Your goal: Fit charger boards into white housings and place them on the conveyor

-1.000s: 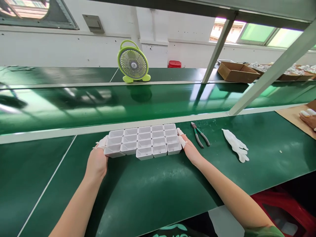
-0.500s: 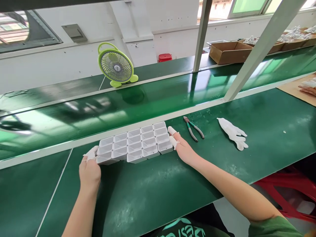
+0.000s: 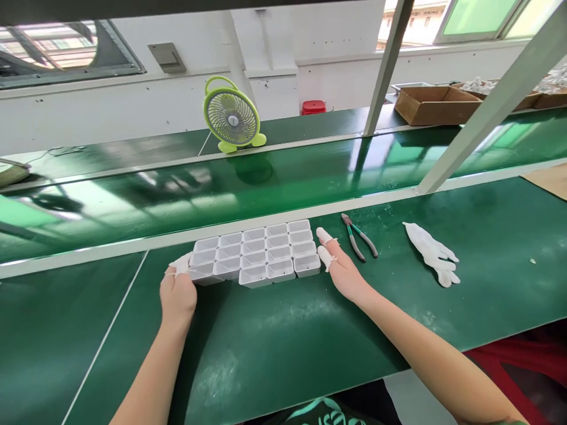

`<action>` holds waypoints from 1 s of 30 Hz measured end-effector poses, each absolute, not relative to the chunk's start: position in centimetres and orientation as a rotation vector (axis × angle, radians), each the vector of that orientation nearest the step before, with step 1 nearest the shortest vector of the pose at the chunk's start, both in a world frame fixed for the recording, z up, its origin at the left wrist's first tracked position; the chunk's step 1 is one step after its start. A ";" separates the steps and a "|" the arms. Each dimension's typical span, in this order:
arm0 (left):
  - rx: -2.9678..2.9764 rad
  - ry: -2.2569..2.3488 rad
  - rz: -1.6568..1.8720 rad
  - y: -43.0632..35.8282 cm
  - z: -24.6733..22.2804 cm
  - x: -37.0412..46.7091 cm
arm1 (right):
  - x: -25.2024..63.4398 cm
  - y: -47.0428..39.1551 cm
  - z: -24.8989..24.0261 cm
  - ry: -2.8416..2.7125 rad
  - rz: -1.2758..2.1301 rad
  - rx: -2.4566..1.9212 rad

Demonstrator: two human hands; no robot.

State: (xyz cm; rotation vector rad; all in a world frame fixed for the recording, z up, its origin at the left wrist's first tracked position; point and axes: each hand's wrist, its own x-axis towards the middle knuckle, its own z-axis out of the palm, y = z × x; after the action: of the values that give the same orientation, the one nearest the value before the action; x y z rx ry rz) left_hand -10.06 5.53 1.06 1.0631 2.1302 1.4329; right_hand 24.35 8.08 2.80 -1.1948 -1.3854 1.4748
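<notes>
Several small white open-topped plastic boxes point(image 3: 253, 250) stand side by side in rows on the green tabletop, their front edge stepped. Against the left end of the block rests my left hand point(image 3: 178, 292), with white finger covers on its fingertips; it presses from the side and does not wrap around a box. My right hand point(image 3: 344, 268) is just off the right end, a narrow gap between it and the boxes. Its fingers are stretched out, two with white covers, and it holds nothing. Pliers point(image 3: 358, 237) with grey-green handles lie beyond it, and a white glove point(image 3: 430, 252) lies farther right.
A pale rail point(image 3: 159, 242) runs behind the boxes, with a glossy green conveyor belt point(image 3: 283, 180) beyond. A green fan point(image 3: 233, 118) stands on the far ledge. Slanted metal posts point(image 3: 482, 106) rise at right. A cardboard box point(image 3: 436, 106) sits at the back right.
My right hand has come slightly away from the right end of the boxes. The left hand stays at the left end. The whole view has shifted, so things appear farther right.
</notes>
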 end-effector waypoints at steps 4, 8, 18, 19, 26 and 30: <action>1.077 2.132 1.402 5.3 1.5 -9.8 | 24.4 7.7 3.0 -1.507 1.382 -1.222; 1.097 2.100 1.369 4.8 1.8 -9.4 | 24.2 7.4 3.3 -1.692 1.155 -1.216; 1.452 2.130 1.235 4.1 2.8 -8.4 | 24.2 8.0 2.2 -2.126 0.684 -1.177; 1.569 2.154 1.256 4.1 2.8 -8.2 | 24.4 8.2 2.2 -2.137 0.651 -1.156; 2.788 1.669 1.250 1.8 2.0 -2.0 | 24.3 12.3 4.5 -2.074 0.610 -1.121; 3.126 1.029 1.124 0.7 1.0 0.8 | 22.5 16.3 6.8 -2.164 0.767 -1.259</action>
State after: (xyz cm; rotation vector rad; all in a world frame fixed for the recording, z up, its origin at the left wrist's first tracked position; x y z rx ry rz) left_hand 0.83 0.69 1.02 3.1261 1.0291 1.1237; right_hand 22.48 16.34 6.78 -1.2594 -2.1642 0.7671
